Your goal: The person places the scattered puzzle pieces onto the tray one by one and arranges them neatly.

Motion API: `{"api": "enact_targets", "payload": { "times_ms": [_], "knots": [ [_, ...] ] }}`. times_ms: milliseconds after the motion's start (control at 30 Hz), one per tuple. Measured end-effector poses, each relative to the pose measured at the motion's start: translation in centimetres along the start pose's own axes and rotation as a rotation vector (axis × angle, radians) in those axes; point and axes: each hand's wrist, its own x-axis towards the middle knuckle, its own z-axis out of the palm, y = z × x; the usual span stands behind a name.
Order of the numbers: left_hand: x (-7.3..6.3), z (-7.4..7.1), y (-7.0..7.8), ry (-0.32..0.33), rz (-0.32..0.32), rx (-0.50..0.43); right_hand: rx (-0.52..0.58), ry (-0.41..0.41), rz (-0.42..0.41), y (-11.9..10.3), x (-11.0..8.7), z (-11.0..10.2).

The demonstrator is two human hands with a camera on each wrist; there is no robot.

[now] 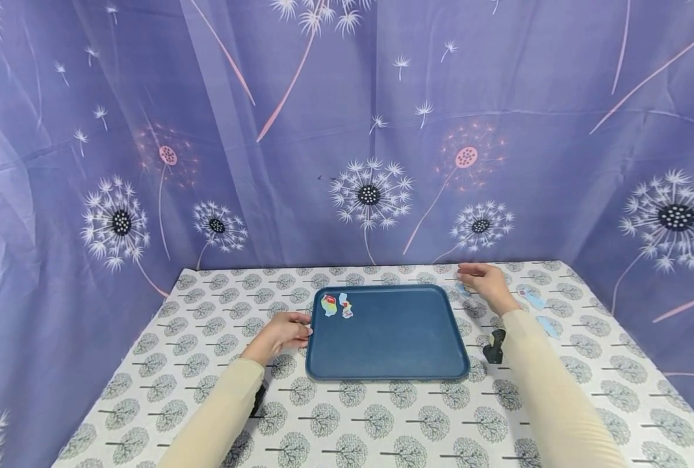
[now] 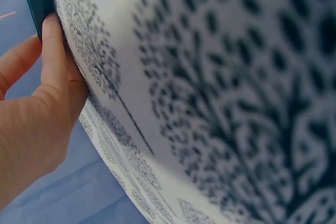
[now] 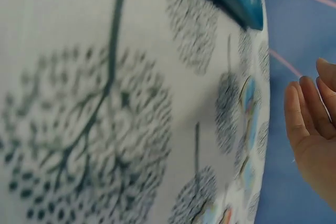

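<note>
Head view, far left: the left hand (image 1: 279, 333) has its fingers fairly straight, tips up against the left rim of a dark blue, rounded rectangular tray (image 1: 394, 338). That tray sits flat in the middle of the desk (image 1: 376, 426), which is covered by a white cloth with grey trees printed on it (image 1: 177, 370). In the tray's far left corner there's a flat, irregular piece in red, yellow and green (image 1: 329, 305), and just right of it a narrow white, blue and red piece (image 1: 347, 312); too small to tell if that one's really two touching. So I'd call it early days: one corner started, most of the tray bare. Past the right rim, the right hand (image 1: 487, 286) has loosely bent fingers with nothing showing in them, near a small pale blue piece (image 1: 462, 290). Farther right, more pale blue, irregular flat pieces (image 1: 535, 300) lie on the cloth, so those are probably what's left to place, tbh.
</note>
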Motion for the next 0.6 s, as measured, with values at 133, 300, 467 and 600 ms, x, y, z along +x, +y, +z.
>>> {"api": "enact_targets", "payload": {
  "times_ms": [133,300,467,600],
  "knots": [
    [0.0,0.0,0.0,0.007,0.001,0.006,-0.024,0.008,0.022,0.9,-0.1,-0.6],
    [0.2,0.1,-0.1,0.007,0.006,0.007,-0.033,-0.001,0.047,1.5,-0.3,-1.0],
    [0.2,0.1,-0.2,0.007,0.008,0.003,-0.051,-0.01,0.082,1.8,-0.6,-0.9],
    [0.1,0.1,-0.2,0.005,0.006,0.006,-0.054,-0.036,0.113,2.3,-0.7,-0.8]
  ]
}}
